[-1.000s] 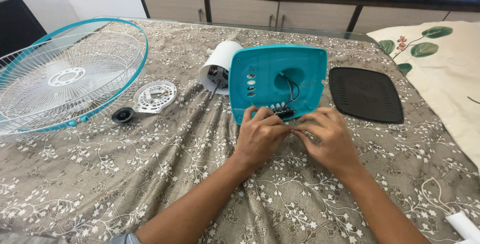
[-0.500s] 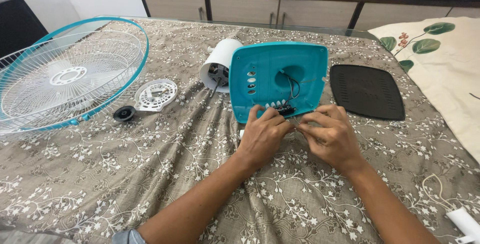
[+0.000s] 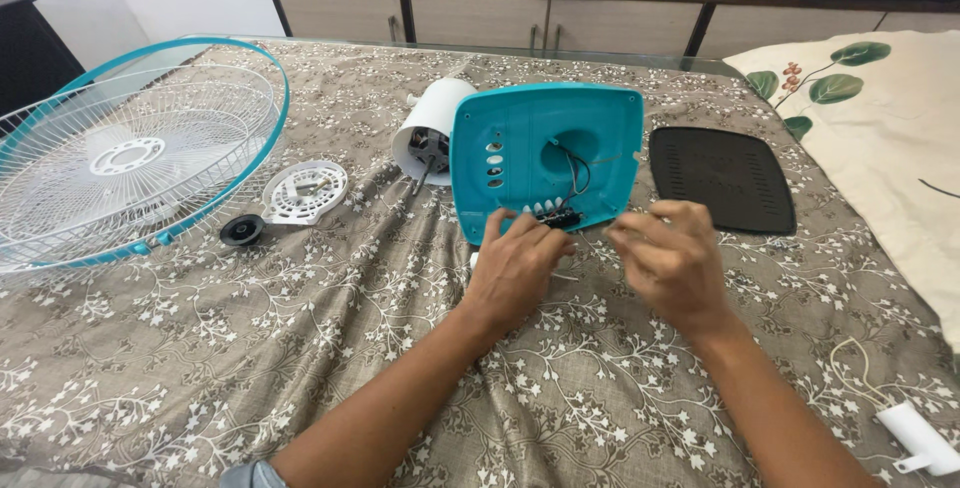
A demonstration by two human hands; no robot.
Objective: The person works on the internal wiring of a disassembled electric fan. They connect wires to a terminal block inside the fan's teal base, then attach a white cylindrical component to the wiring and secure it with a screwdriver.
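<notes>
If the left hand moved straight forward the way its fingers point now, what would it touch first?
The left hand points up-table at the teal plastic fan base panel. Its fingertips already seem to rest at the small black wired part on the panel's lower edge, so probably that part first.

Left hand [image 3: 518, 270] rests at lower edge of teal square plastic fan base housing [image 3: 545, 153], fingertips touching small black wired switch block [image 3: 558, 217]. Right hand [image 3: 672, 260] just beside it, fingers curled in loose pinch grip, apart from housing. White cylindrical motor unit [image 3: 428, 128] behind housing's left side. Black rectangular grille plate [image 3: 722, 178] to right. Teal-rimmed white wire fan guard [image 3: 120, 153], white round plastic ring [image 3: 304, 191], small black round knob [image 3: 242, 230] at left. All on brown floral cloth [image 3: 250, 348].
</notes>
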